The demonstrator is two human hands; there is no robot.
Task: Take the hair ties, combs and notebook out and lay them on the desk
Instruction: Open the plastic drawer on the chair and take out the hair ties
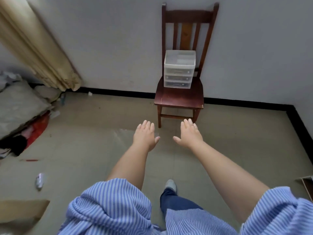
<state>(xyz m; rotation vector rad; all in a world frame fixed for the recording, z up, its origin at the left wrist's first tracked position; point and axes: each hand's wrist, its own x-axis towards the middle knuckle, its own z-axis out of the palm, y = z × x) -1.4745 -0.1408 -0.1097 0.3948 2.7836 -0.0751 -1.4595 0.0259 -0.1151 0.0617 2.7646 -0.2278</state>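
Observation:
A small translucent white drawer unit (179, 72) with three shut drawers stands on the seat of a dark wooden chair (179, 99) against the wall. Dark contents show dimly through the drawer fronts; I cannot tell what they are. My left hand (145, 134) and my right hand (190, 133) are stretched out side by side, palms down, fingers apart, empty, over the floor in front of the chair. Both hands are well short of the drawer unit. No hair ties, combs, notebook or desk can be made out.
A beige curtain (37, 43) hangs at the left. Bags and red and black clutter (25, 133) lie along the left wall. A crumpled wrapper (39, 181) lies on the floor. Cardboard (18, 211) sits at the lower left, a box edge (307, 184) at the right.

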